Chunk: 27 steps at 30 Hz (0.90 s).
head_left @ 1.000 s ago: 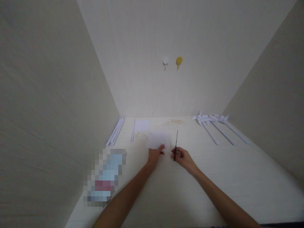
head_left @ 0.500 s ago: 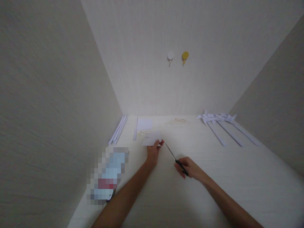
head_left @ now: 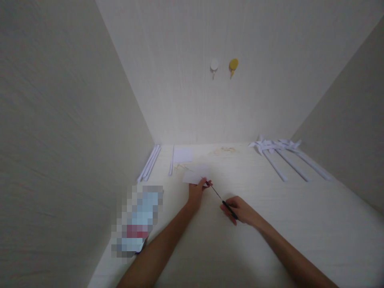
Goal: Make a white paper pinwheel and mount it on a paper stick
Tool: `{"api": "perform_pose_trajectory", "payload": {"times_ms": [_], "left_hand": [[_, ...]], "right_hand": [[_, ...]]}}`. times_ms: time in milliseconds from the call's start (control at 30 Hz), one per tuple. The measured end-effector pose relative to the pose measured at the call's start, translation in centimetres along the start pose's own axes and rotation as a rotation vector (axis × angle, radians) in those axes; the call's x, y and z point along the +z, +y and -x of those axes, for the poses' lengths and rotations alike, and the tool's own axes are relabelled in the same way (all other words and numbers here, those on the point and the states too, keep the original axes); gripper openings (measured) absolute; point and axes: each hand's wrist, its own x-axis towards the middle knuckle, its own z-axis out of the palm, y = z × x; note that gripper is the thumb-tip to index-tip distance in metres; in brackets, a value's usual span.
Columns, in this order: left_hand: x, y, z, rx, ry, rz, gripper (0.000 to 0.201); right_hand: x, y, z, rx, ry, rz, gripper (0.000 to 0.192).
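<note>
Head view. Left hand (head_left: 196,195) pinches a small white rectangular sheet of paper (head_left: 195,176) at its near right corner, holding it just above the pale wood-grain counter (head_left: 300,224). Right hand (head_left: 240,210) is closed around the black handles of a pair of slim metal scissors (head_left: 220,197); the thin blades run up and left, tips meeting the paper's edge right at the left fingertips. Whether the blades are parted: cannot tell, too thin.

On the counter, far left: a bundle of white rolled paper sticks (head_left: 149,162) along the wall, one single stick (head_left: 171,160) beside it, then a flat white square sheet (head_left: 183,155). Far right: several white folded paper pinwheels on sticks (head_left: 279,154). A pixelated bluish-red object (head_left: 136,220) lies near left. Two round hooks on the back wall, white (head_left: 214,65) and yellow (head_left: 233,64).

Versus half a second ago: the scissor tips have closed in on the paper; previously just short of it. Left-hand grip unchanged.
</note>
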Motion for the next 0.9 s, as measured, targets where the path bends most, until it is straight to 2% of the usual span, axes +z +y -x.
{"api": "perform_pose_trajectory", "payload": {"times_ms": [900], "left_hand": [[-0.13,-0.27,-0.09,0.013,0.01,-0.008,0.014]], "right_hand": [[0.02,0.15,-0.08,-0.004,0.018,0.005,0.042]]}}
